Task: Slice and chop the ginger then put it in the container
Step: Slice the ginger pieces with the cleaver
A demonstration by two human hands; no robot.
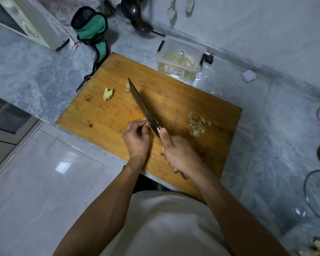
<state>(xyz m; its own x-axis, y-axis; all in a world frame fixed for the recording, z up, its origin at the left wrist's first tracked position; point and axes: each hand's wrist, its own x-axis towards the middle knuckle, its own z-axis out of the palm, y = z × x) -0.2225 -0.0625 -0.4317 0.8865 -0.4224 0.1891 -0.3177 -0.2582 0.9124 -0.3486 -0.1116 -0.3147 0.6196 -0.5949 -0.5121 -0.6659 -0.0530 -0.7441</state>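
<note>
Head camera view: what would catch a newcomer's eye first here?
A long dark cleaver gripped by the right hand slices a small ginger piece that the left hand pinches on the orange wooden cutting board. To its right lies a chopped ginger pile.

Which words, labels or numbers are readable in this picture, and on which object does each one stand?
White label on the front of the clear plastic container: one line of printed Chinese characters beside a small logo, too blurred to read with certainty.
Small tag on the lid of the same container: a dark mark, too small to read.
Knife, cutting board, purple paper: no text visible.
</note>
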